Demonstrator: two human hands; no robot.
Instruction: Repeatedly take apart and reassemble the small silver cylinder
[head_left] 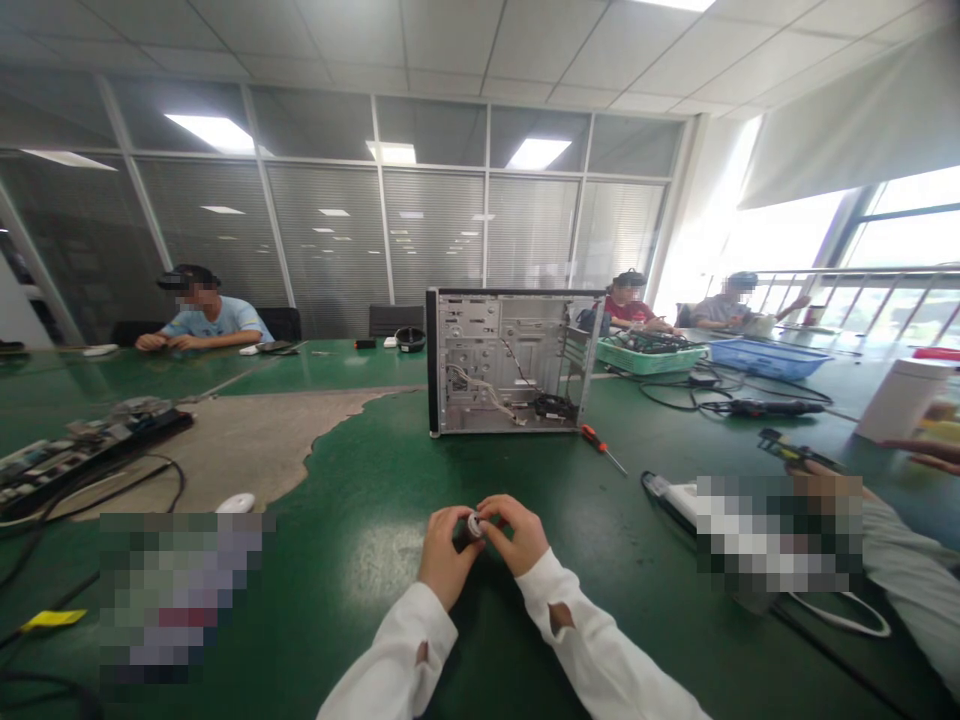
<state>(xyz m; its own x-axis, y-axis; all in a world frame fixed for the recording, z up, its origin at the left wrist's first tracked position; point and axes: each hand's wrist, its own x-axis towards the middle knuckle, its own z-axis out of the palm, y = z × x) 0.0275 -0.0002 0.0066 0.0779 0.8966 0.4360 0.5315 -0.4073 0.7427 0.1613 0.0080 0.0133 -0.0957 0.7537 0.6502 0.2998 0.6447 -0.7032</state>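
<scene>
Saw, by a clock face centred on the view, a person [214, 322] in a light blue top [234, 318] leaning on the green tabletop [360, 450] at nine o'clock. Noted, nearer and also towards nine, a long black strip [161, 432] crowded with small pale pieces [97, 428], with a worn beige patch [259, 435] beside it. Spotted a yellow tag [54, 620] at eight. Found a green basket [652, 363] heaped with dark items [661, 342] at three o'clock, followed farther right by a blue basket [772, 358], a long black tool [776, 407] and a white box [901, 395]. Glimpsed a roller blind [855, 115] at two and a glass partition [322, 240] spanning ten to one.
</scene>
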